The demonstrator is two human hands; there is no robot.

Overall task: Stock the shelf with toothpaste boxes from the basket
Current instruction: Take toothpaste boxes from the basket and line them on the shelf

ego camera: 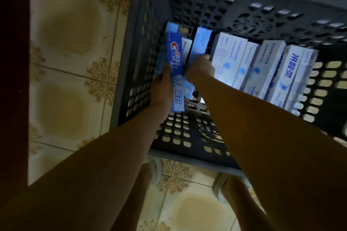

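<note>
Nearest, the left hand (162,88) grips a blue Crest box (176,73) lifted above the basket (206,3) floor. Just right of it, the right hand (200,68) reaches down onto another blue box (201,43); its fingers are hidden, so I cannot tell its grip. Farther right, white boxes (262,67) fill the basket, so most stocking seems left. No shelf is visible.

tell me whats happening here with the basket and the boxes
A person is leaning over a dark plastic basket on a tiled floor, taking toothpaste out. The left hand grips a blue Crest box at the basket's left side. The right hand reaches down onto another blue box beside it. A row of white toothpaste boxes lies in the basket to the right. No shelf is in view.
</note>
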